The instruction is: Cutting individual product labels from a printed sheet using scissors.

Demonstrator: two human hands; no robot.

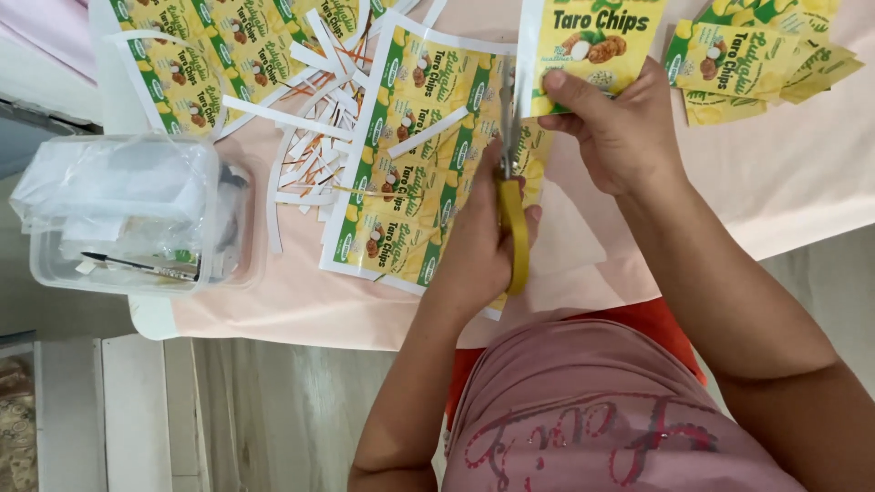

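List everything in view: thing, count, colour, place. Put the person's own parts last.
scissors: one, yellow handles, table centre, cutting the held label
held label: one, yellow and green, top centre
printed label sheets: several, yellow and green with white margins, table middle and top left
cut labels pile: several, yellow and green, top right
paper strips: many, white, left of centre
plastic container: one, clear, table's left edge
table cover: one, pale pink
left hand: grips the scissors
right hand: holds the label
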